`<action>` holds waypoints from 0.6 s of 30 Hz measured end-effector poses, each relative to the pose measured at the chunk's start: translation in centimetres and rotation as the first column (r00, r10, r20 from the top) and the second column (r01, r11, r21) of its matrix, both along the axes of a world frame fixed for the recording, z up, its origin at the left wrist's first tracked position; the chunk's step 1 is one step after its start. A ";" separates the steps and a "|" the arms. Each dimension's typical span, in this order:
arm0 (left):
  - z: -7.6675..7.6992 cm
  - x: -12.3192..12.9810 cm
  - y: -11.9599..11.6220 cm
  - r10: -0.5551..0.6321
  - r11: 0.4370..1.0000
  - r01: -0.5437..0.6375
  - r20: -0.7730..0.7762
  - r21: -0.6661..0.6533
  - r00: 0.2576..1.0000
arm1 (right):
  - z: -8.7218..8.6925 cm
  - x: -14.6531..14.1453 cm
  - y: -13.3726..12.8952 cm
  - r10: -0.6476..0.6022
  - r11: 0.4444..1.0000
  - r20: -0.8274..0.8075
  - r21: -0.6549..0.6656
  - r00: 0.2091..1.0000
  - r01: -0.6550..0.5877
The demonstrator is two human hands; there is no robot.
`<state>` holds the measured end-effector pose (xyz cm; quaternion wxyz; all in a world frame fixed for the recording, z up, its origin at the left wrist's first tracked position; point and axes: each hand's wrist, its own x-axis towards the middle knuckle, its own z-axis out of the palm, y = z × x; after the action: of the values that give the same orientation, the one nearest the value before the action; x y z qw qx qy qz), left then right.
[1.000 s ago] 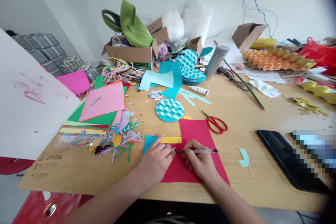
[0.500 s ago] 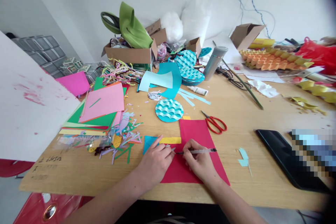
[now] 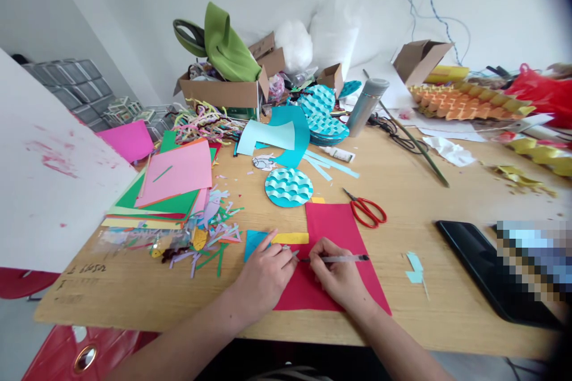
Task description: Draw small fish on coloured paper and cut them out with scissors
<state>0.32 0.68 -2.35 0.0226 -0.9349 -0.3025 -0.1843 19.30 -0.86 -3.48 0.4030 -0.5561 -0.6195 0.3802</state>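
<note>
A red sheet of paper lies on the table near its front edge. My right hand is closed round a pen, its tip pointing left over the red sheet. My left hand rests at the sheet's left side, fingers together; a small pale tip shows at its fingertips, too small to name. Partly under the left hand are a blue paper piece and, just beyond the fingers, a yellow strip. Red-handled scissors lie right of the sheet's top.
Behind the sheet lies a wavy turquoise disc. Coloured papers and paper scraps spread at left. A grey bottle stands at the back, a green stick beside it. A black phone-like slab lies at right.
My right hand and the pen have shifted very slightly. The left hand keeps its place on the paper.
</note>
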 end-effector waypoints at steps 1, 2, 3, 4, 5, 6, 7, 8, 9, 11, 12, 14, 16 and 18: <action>0.0 0.0 0.0 0.000 1.000 0.000 0.002 0.003 1.000 | 0.0 0.0 0.0 0.001 1.000 -0.002 -0.002 1.000 -0.001; 0.0 0.0 0.0 -0.001 1.000 0.001 0.007 0.007 1.000 | 0.0 0.0 0.0 0.002 1.000 -0.003 -0.004 1.000 -0.002; 0.0 0.0 0.0 -0.003 1.000 0.003 0.012 0.011 1.000 | -0.1 0.0 0.0 0.002 1.000 -0.003 -0.007 1.000 -0.002; 0.0 0.0 0.0 -0.004 1.000 0.004 0.013 0.014 1.000 | -0.1 0.1 0.0 0.001 1.000 -0.004 -0.009 1.000 -0.001; 0.0 0.0 0.0 -0.004 1.000 0.004 0.013 0.016 1.000 | -0.2 0.1 0.0 0.000 1.000 -0.004 -0.009 1.000 0.000; 0.0 0.0 0.0 -0.004 1.000 0.004 0.012 0.017 1.000 | -0.2 0.1 0.0 0.000 1.000 -0.003 -0.008 1.000 0.000; -0.1 0.0 0.0 -0.004 1.000 0.004 0.008 0.018 1.000 | -0.2 0.1 0.0 0.000 1.000 -0.002 -0.007 1.000 0.000; -0.1 0.0 0.0 -0.002 1.000 0.002 0.001 0.016 1.000 | -0.2 0.1 0.0 -0.001 1.000 0.001 -0.007 1.000 0.001; -0.1 0.0 0.0 -0.001 1.000 0.001 -0.003 0.016 1.000 | -0.2 0.1 -0.1 0.000 1.000 0.003 -0.006 1.000 0.000; -0.2 0.0 0.0 0.000 1.000 0.000 -0.009 0.015 1.000 | -0.1 0.1 -0.1 0.001 1.000 0.006 -0.003 1.000 -0.001; -0.2 0.0 0.0 0.001 1.000 -0.001 -0.011 0.014 1.000 | 0.0 0.0 -0.1 0.000 1.000 0.007 -0.002 1.000 0.000; -0.1 0.0 0.0 0.002 1.000 -0.001 -0.014 0.008 1.000 | 0.1 0.0 -0.1 -0.003 1.000 0.006 -0.001 1.000 0.003; -0.1 0.0 0.0 0.002 1.000 -0.002 -0.019 0.001 1.000 | 0.1 0.0 0.0 -0.005 1.000 0.004 -0.003 1.000 0.005; 0.0 0.0 0.0 -0.004 1.000 0.004 -0.021 -0.005 1.000 | 0.1 0.0 0.0 -0.002 1.000 0.002 -0.004 1.000 0.002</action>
<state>0.30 0.71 -2.39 0.0232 -0.9374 -0.3009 -0.1740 19.29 -0.89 -3.43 0.4017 -0.5580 -0.6185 0.3804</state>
